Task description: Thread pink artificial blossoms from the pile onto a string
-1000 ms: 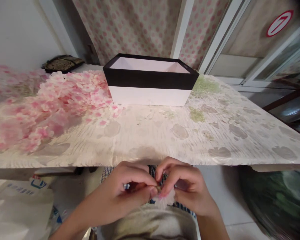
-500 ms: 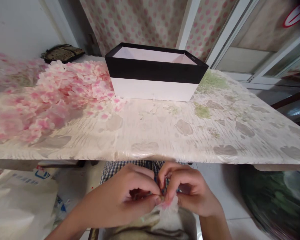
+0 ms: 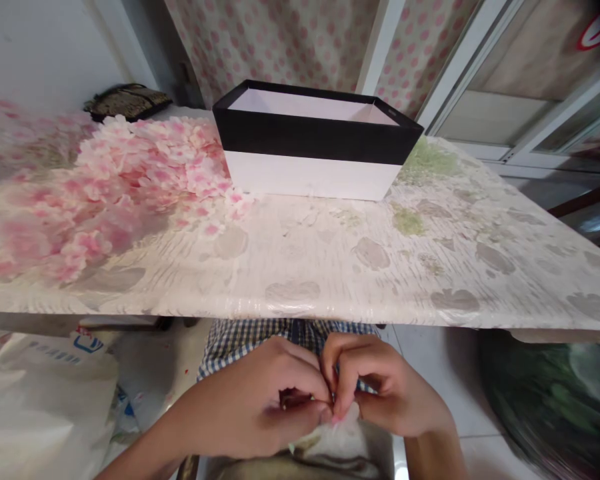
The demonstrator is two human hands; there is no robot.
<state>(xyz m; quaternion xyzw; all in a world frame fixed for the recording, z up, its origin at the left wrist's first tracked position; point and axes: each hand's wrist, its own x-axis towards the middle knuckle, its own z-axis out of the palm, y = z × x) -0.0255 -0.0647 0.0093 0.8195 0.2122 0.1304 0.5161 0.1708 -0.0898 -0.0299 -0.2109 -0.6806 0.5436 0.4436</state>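
Note:
Below the table edge, over my lap, my left hand (image 3: 280, 400) and my right hand (image 3: 385, 393) meet with their fingertips touching. Both pinch a small pink and white artificial flower (image 3: 349, 421). Its petals hang below the fingers of my right hand, and its centre is covered by the fingertips. The left thumb and forefinger are pressed together at its base; whatever else lies between them is hidden. On the table's left side lies a heap of similar pink artificial flowers (image 3: 150, 167).
A black and white box (image 3: 315, 167), open at the top, stands at the back of the cloth-covered table (image 3: 300, 260). Green bits (image 3: 409, 221) lie to its right. A dark patterned pouch (image 3: 127, 101) is at back left. Below are a white bag (image 3: 40, 400) and a dark green round object (image 3: 545, 400).
My fingertips have drawn closer together and shifted slightly right, covering more of the flower's centre. The view has shifted a little. Both hands keep pinching.

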